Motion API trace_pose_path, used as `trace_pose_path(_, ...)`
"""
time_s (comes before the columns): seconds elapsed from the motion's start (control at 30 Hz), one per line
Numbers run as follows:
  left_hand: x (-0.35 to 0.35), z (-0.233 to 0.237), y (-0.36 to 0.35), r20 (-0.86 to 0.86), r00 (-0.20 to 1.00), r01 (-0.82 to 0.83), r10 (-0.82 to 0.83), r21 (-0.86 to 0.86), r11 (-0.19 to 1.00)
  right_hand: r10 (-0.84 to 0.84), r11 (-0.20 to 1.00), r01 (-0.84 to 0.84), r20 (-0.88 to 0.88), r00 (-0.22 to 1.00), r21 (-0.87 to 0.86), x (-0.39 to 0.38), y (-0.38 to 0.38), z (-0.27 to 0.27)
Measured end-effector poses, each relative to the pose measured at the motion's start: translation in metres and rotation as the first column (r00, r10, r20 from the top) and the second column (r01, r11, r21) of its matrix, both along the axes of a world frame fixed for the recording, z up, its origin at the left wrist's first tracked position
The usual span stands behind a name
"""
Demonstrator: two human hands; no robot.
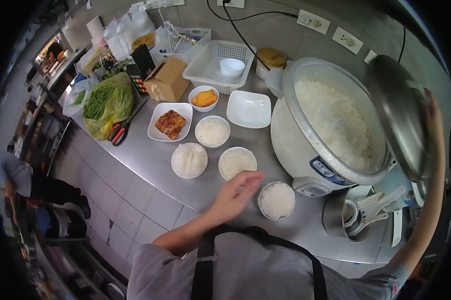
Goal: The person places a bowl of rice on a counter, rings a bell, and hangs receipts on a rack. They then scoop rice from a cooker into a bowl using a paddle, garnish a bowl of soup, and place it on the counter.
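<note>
My right hand [430,107] grips the edge of the steel lid [398,115], tilted at the right side of the large white rice cooker [295,125]. White rice [333,120] fills much of the open cooker. My left hand [238,194] hovers over the counter with its fingers apart, holding nothing, between a bowl of rice [237,162] and another rice bowl [277,201] near the front edge. Two more bowls of rice, one [189,160] at the left and one [212,132] behind, stand close by. A square dish holds browned meat [170,124].
Behind are a small bowl of orange food [205,98], an empty square dish [249,109], a white basket [218,50] and a cardboard box [166,80]. Red-handled scissors [117,134] lie by bagged greens [108,102]. A pot of utensils [340,215] stands right. A person [23,175] is far left.
</note>
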State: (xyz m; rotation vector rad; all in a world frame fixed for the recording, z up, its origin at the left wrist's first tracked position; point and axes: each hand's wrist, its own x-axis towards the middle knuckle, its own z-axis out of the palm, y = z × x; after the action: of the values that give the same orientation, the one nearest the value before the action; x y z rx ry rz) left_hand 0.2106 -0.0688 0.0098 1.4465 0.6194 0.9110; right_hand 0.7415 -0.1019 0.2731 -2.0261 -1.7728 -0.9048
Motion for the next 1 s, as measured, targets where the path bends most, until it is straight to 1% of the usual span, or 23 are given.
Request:
trace_pose_path(0.03,0.002,0.005,-0.002,-0.003,1.0,0.013,-0.013,0.012,1.0,0.039,0.999,-0.039,0.001,0.999,-0.002,-0.042,0.008,-0.014)
trace_pose_path(0.1,0.004,0.021,-0.008,-0.04,0.996,0.081,-0.08,0.017,0.997,0.086,0.988,-0.104,-0.152,0.985,-0.112,-0.108,0.02,-0.034)
trace_pose_path(0.17,0.002,0.024,-0.012,-0.034,0.997,0.074,-0.072,0.055,0.996,0.046,0.952,-0.162,-0.404,0.914,-0.259,-0.142,0.036,-0.045)
trace_pose_path(0.23,-0.008,0.02,-0.016,-0.047,0.999,0.002,-0.003,-0.018,1.0,0.091,0.948,-0.204,-0.407,0.909,-0.245,-0.15,0.045,-0.057)
trace_pose_path(0.27,-0.014,0.016,-0.019,-0.025,0.999,-0.029,0.028,-0.008,1.0,0.152,0.935,-0.265,-0.411,0.899,-0.235,-0.159,0.058,-0.063)
trace_pose_path(0.3,-0.02,0.008,-0.023,-0.027,0.993,-0.112,0.112,0.002,0.994,0.17,0.948,-0.25,-0.35,0.921,-0.199,-0.157,0.07,-0.073)
trace_pose_path(0.37,-0.032,-0.01,-0.029,-0.003,0.984,-0.181,0.181,-0.017,0.983,0.201,0.965,-0.231,-0.214,0.956,-0.126,-0.127,0.096,-0.1)
trace_pose_path(0.4,-0.038,-0.014,-0.032,-0.007,0.96,-0.281,0.281,-0.024,0.959,0.212,0.956,-0.266,-0.339,0.917,-0.123,-0.119,0.106,-0.107)
trace_pose_path(0.43,-0.043,-0.017,-0.035,-0.013,0.959,-0.283,0.283,-0.035,0.958,0.19,0.965,-0.238,-0.337,0.922,-0.106,-0.109,0.113,-0.115)
trace_pose_path(0.47,-0.046,-0.018,-0.039,-0.019,0.964,-0.266,0.265,-0.047,0.963,0.195,0.965,-0.236,-0.285,0.939,-0.118,-0.094,0.118,-0.12)
trace_pose_path(0.5,-0.049,-0.02,-0.043,-0.021,0.949,-0.314,0.313,-0.055,0.948,0.203,0.962,-0.242,-0.261,0.944,-0.125,-0.094,0.119,-0.121)
trace_pose_path(0.53,-0.05,-0.021,-0.048,-0.033,0.946,-0.323,0.321,-0.073,0.944,0.201,0.963,-0.236,-0.234,0.951,-0.132,-0.094,0.119,-0.12)
trace_pose_path(0.57,-0.052,-0.021,-0.053,-0.044,0.947,-0.322,0.319,-0.094,0.942,0.226,0.955,-0.262,-0.232,0.946,-0.141,-0.094,0.12,-0.12)
trace_pose_path(0.6,-0.056,-0.017,-0.059,-0.04,0.939,-0.343,0.341,-0.103,0.934,0.209,0.956,-0.253,-0.266,0.941,-0.146,-0.094,0.121,-0.118)
trace_pose_path(0.67,-0.067,-0.006,-0.068,-0.1,0.961,-0.274,0.259,-0.176,0.946,0.204,0.954,-0.259,-0.306,0.93,-0.15,-0.085,0.124,-0.122)
trace_pose_path(0.73,-0.082,-0.012,-0.075,-0.088,0.955,-0.295,0.284,-0.171,0.94,0.216,0.966,-0.24,-0.219,0.952,-0.093,-0.074,0.13,-0.128)
trace_pose_path(0.77,-0.093,-0.016,-0.079,-0.073,0.954,-0.298,0.29,-0.168,0.94,0.226,0.964,-0.251,-0.228,0.947,-0.088,-0.064,0.134,-0.131)
trace_pose_path(0.8,-0.107,-0.018,-0.08,-0.074,0.949,-0.315,0.306,-0.201,0.928,0.211,0.967,-0.249,-0.407,0.889,-0.043,-0.055,0.139,-0.132)
trace_pose_path(0.83,-0.124,-0.02,-0.081,-0.08,0.946,-0.324,0.314,-0.194,0.926,0.197,0.971,-0.24,-0.568,0.799,-0.002,-0.056,0.137,-0.129)
trace_pose_path(0.9,-0.164,-0.026,-0.08,-0.046,0.897,-0.441,0.439,-0.15,0.885,0.286,0.955,-0.246,-0.29,0.913,0.166,-0.081,0.121,-0.11)
trace_pose_path(0.93,-0.188,-0.025,-0.079,-0.044,0.882,-0.47,0.468,-0.135,0.872,0.116,0.983,-0.098,-0.117,0.986,0.154,-0.158,0.07,-0.088)
trace_pose_path(0.97,-0.213,-0.029,-0.079,-0.049,0.879,-0.477,0.475,-0.134,0.869,-0.07,0.984,0.059,0.055,0.996,0.17,-0.235,0.019,-0.065)
trace_pose_path(1.0,-0.238,-0.035,-0.076,-0.093,0.878,-0.479,0.47,-0.168,0.861,0.191,0.876,-0.067,-0.216,0.958,0.477,-0.301,0.004,-0.068)
